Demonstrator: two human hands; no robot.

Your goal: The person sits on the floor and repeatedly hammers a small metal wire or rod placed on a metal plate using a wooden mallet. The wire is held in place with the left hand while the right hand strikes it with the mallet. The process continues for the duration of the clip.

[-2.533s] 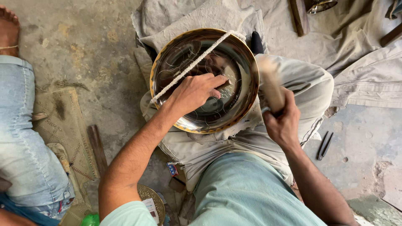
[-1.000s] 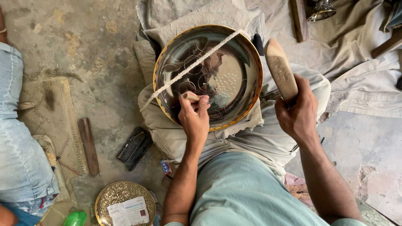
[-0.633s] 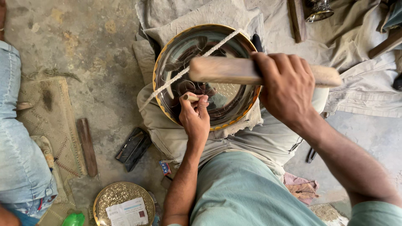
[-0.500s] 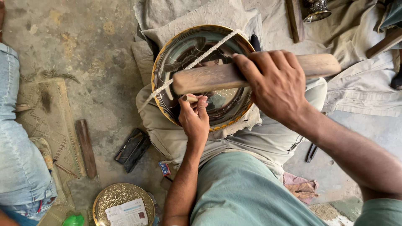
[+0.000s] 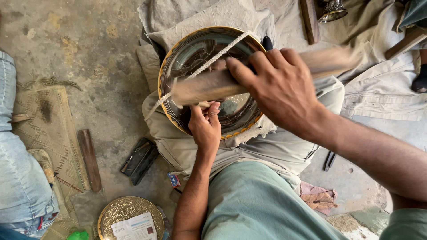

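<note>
A round brass plate (image 5: 187, 58) with a dark engraved face rests on my lap on grey cloth. A white cord (image 5: 222, 49) crosses it diagonally. My left hand (image 5: 205, 126) sits at the plate's lower part, fingers pinched on a small tool that is mostly hidden. My right hand (image 5: 280, 86) grips a wooden mallet (image 5: 200, 91) held crosswise over the plate, just above the left hand. The mallet is motion-blurred.
A second brass plate (image 5: 126, 209) with a paper on it lies on the floor at lower left. A wooden stick (image 5: 89, 158) and a dark case (image 5: 140, 160) lie beside it. Another person's jeans-clad leg (image 5: 18, 178) is at the left edge. Pliers (image 5: 330, 160) lie right.
My right hand has swung the mallet from upright at the plate's right side to crosswise over the plate, down near the left hand. My left hand moved from the plate's middle to its lower part.
</note>
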